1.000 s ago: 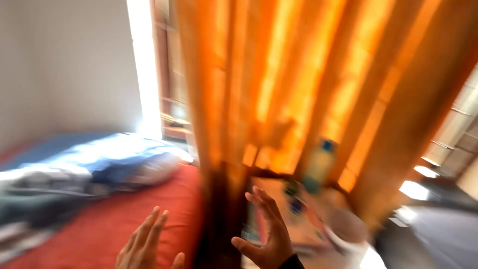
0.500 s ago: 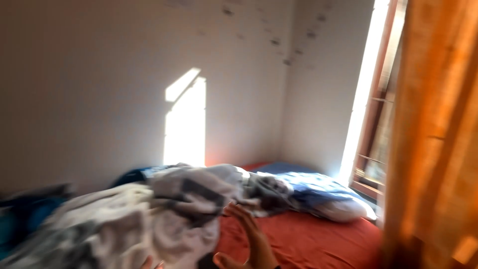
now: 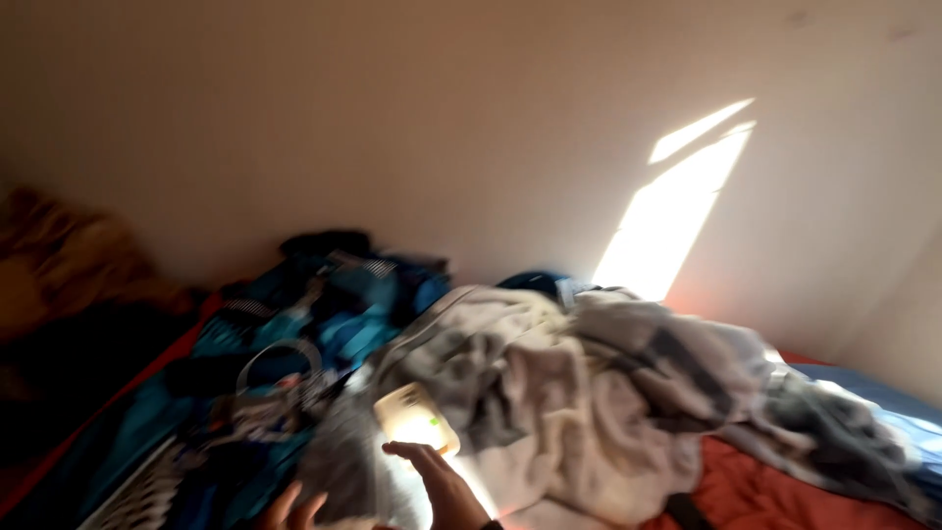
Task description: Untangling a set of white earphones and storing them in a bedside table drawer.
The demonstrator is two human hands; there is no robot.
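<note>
A plain pale wall (image 3: pixel 392 118) fills the upper half of the view, crossed at the right by a slanted patch of sunlight (image 3: pixel 677 211). Below it a bed with a red sheet (image 3: pixel 775 496) is seen, heaped with bedding. A rumpled grey-and-white blanket (image 3: pixel 599 402) is piled across the middle, and a blue-and-teal patterned cloth (image 3: pixel 294 344) is spread to its left. A small pale rectangular object (image 3: pixel 417 420), brightly lit and too blurred to be named, lies against the blanket's near edge. The right hand (image 3: pixel 442 486) is held open with fingers spread, its fingertips just below that object; contact cannot be judged. Only the fingertips of the left hand (image 3: pixel 294 510) are seen at the bottom edge, apparently loose and empty. No containers can be made out.
</note>
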